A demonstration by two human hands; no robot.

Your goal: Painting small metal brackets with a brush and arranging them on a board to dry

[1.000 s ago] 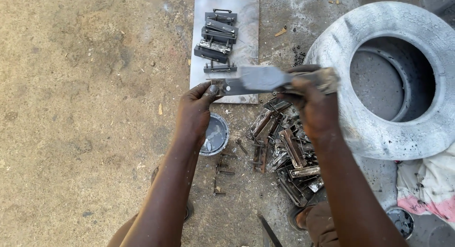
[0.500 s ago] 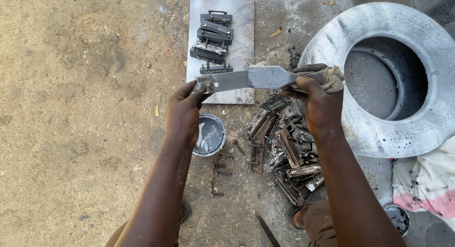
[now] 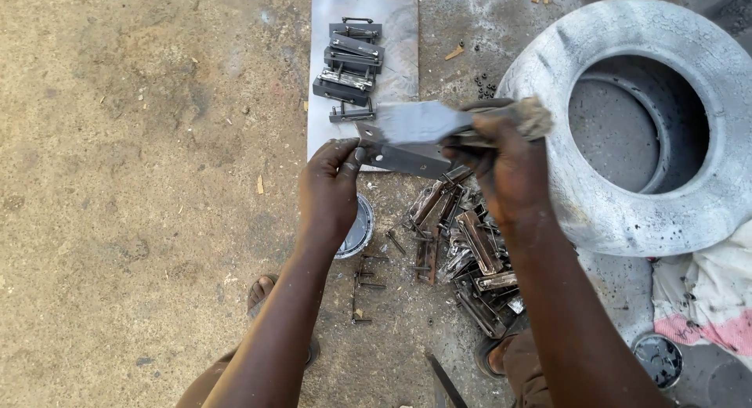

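My left hand (image 3: pixel 333 189) grips the left end of a flat grey metal piece (image 3: pixel 403 156) held level above the ground. My right hand (image 3: pixel 501 161) holds a paintbrush (image 3: pixel 427 122) by its worn handle, with the silver-grey bristles lying across the top of that metal piece. Under my left wrist sits a small round tin of silver paint (image 3: pixel 356 232). Several painted dark metal pieces (image 3: pixel 348 63) lie in a row on a grey sheet (image 3: pixel 392 32) beyond my hands.
A pile of rusty unpainted metal pieces (image 3: pixel 462 251) lies below my right hand. A big silver-painted ring-shaped casting (image 3: pixel 627 196) stands at the right. A cloth (image 3: pixel 705 290) and a small dark lid (image 3: pixel 658 359) lie at lower right. My sandalled feet (image 3: pixel 262 294) show below.
The view has shifted slightly. The brush has slid left along the metal piece, and my left hand has kept its hold on the piece's end.
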